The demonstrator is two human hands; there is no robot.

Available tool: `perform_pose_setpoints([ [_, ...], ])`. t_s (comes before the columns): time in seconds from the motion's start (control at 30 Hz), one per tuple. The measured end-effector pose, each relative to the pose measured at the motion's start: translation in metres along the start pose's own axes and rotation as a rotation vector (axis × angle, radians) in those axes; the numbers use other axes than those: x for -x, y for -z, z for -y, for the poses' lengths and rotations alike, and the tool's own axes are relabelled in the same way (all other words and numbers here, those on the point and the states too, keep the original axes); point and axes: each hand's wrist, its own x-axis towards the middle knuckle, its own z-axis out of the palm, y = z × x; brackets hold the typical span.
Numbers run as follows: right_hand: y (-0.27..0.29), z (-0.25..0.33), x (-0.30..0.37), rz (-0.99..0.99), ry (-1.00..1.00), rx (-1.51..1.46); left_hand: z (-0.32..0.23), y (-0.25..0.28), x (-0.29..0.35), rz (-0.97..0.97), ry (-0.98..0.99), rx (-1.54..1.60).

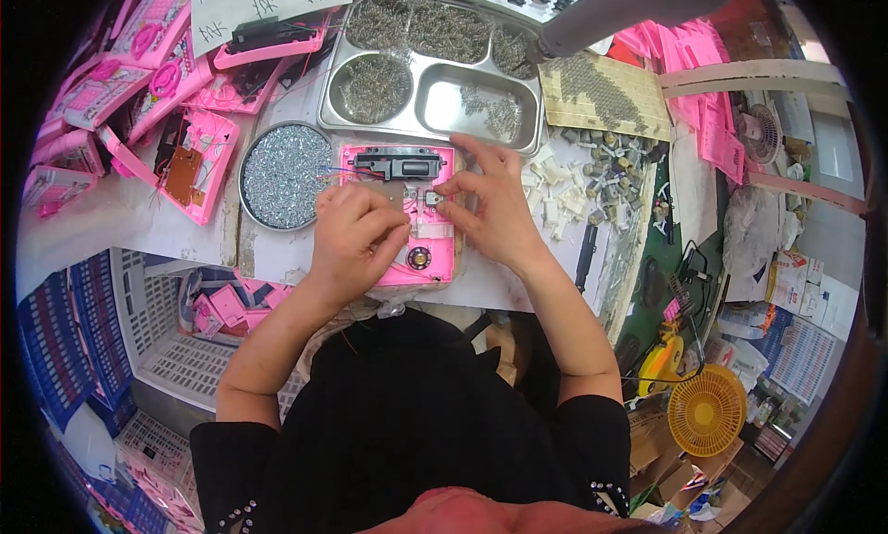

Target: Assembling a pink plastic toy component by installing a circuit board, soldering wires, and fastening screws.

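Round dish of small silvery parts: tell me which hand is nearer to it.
Left. The left hand is close by the right rim of the round dish; the right hand is farther off, at the right side of the pink casing.

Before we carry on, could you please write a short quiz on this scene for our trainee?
1. True or false: the round dish of small metal parts lies to the left of the pink case.
2. Where on the case is the long black part? A: the end nearest the person. B: the far end. C: the centre.
3. Which hand is closer to the metal tray?

Key: 1, true; 2, B; 3, the right hand.
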Motion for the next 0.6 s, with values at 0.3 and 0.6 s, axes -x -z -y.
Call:
perform_pose_setpoints([
  [0.3,0.011,-0.001,0.03,-0.207,0.105,-0.026,0.002,0.002,0.011,0.028,-0.076,-0.024],
  [0.6,0.019,0.001,0.051,-0.259,0.156,-0.07,0.035,0.044,-0.019,0.23,0.031,-0.545],
])
